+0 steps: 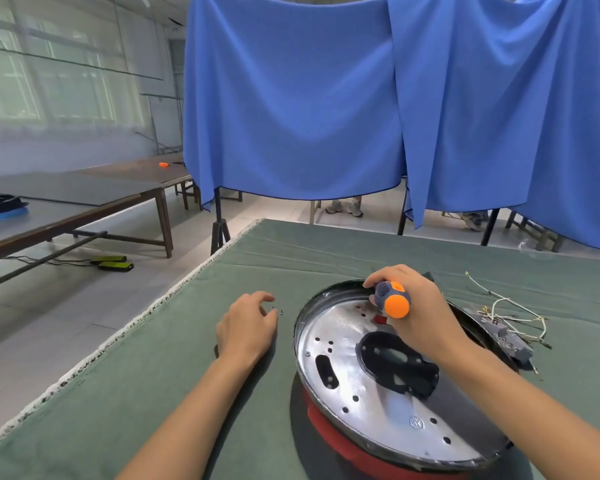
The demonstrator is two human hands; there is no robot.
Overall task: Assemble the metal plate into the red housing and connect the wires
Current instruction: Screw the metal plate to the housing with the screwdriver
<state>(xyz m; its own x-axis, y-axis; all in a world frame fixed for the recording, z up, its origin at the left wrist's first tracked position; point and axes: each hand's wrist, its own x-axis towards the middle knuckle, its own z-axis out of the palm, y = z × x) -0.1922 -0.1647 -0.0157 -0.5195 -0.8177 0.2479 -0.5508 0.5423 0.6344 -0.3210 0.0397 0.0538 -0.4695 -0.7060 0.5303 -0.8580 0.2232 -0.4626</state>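
While the right hand (416, 306) grips the screwdriver (392, 299) over the far side of the metal plate (371, 386), seated in the red housing (343, 448), the left hand (248, 327) rests loosely curled, holding nothing, nearest two small screws (278, 310) just beyond its fingertips. Wires (510, 311) lie far right. A stamped emblem marks the plate; unreadable.
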